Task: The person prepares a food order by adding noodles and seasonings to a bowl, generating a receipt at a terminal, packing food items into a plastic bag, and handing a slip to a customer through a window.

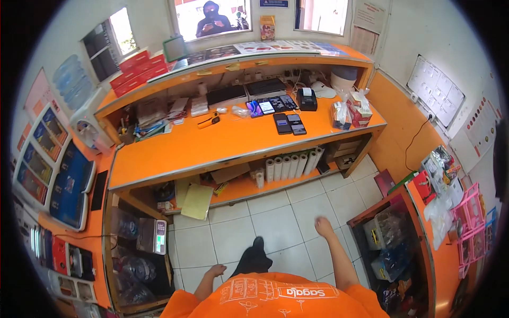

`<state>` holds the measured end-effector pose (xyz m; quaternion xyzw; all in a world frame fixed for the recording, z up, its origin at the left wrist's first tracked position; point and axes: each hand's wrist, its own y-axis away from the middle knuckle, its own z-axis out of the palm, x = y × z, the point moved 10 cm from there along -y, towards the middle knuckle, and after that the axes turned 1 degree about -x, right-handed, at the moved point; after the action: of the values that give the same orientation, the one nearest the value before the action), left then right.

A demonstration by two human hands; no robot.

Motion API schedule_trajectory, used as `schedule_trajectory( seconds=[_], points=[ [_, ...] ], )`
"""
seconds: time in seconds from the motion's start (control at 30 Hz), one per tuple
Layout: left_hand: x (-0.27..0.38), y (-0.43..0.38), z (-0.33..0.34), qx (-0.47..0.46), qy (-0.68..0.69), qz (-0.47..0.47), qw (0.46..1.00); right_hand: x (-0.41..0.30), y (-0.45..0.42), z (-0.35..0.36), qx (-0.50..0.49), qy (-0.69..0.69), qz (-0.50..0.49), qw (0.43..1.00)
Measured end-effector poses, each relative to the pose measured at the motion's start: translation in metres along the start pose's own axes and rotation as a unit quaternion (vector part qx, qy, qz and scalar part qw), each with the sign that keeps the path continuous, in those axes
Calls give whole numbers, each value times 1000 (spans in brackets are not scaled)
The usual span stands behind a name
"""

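Note:
My left hand (216,271) hangs low beside my dark trouser leg (253,258), its fingers loosely curled and nothing seen in it. Farther forward, my right hand (325,227) swings over the white tiled floor (274,222), fingers folded in; no object shows in it either. Neither hand touches anything. Before me stands an orange counter (179,153). On it lie two dark phones (282,124) near the front, with several lit phones (267,106) in a row behind. A small black receipt printer (306,100) and an orange-and-black handheld tool (209,120) are there too.
Paper rolls (286,167) stand on the counter's lower shelf, where a yellow folder (197,201) juts out. An orange cabinet (421,214) flanks my right; a digital scale (159,237) sits at left. Beyond the window, a person (214,20) in dark hooded clothing holds something.

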<state>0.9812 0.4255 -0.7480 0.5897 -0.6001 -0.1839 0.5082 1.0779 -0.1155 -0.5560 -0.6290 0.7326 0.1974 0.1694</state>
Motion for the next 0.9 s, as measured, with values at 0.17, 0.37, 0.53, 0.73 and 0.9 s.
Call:
schedule_trajectory(
  seconds=[0.17, 0.37, 0.53, 0.73, 0.9],
  points=[
    [25, -44, -124, 122, 113, 93, 982, -152, -204, -104, 203, 35, -127, 970],
    [279, -39, -353, 202, 290, 296, 887, -177, -387, -120, 203, 96, -77, 971],
    [415, -35, -452, 262, 197, 414, 849, -176, -465, -103, 185, 170, -68, 966],
    [438, -77, -473, 266, 192, 413, 849, -185, -481, -96, 153, 163, -114, 968],
    [440, -86, -470, 301, 102, 413, 853, -181, -481, -103, 147, 122, -128, 973]
  ],
)
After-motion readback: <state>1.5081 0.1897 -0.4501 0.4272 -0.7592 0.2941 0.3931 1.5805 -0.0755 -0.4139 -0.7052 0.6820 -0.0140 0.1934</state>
